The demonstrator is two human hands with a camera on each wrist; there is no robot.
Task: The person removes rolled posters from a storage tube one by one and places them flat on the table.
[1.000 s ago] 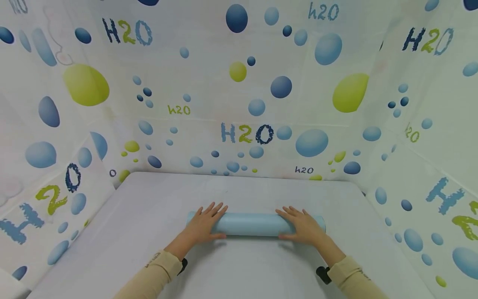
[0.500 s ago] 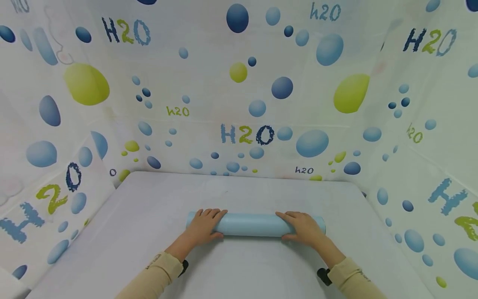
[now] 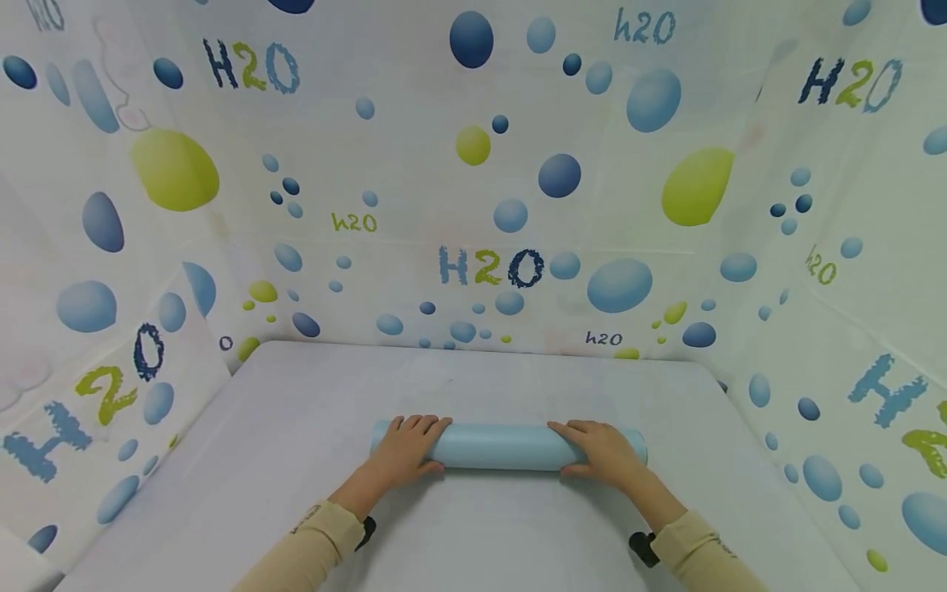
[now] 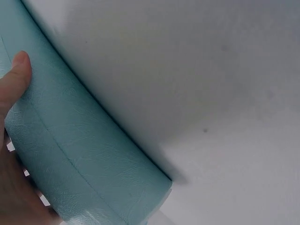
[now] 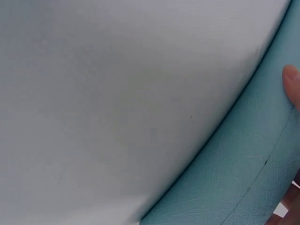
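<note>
A light blue roll with a creased, leathery surface [image 3: 496, 446] lies crosswise on the white table. Near its left end my left hand [image 3: 405, 450] grips it, fingers bent over the far side and thumb on the near side. My right hand [image 3: 605, 452] holds it the same way near the right end. The left wrist view shows the left thumb [image 4: 18, 77] on the roll [image 4: 89, 136], with a thin line running along its surface. In the right wrist view the right thumb [image 5: 292, 84] touches the roll [image 5: 234, 159]. The fingertips behind the roll are hidden in the head view.
The white table [image 3: 473, 534] stretches around the roll on all sides. A white curtain-like sheet [image 3: 407, 148] printed with blue and green drops and "H2O" closes off the back and both sides. Black wrist straps [image 3: 644, 548] show below the sleeves.
Both hands, whose fingers lay spread and straight over the roll a second ago, have curled their fingers round it. The roll stays in place.
</note>
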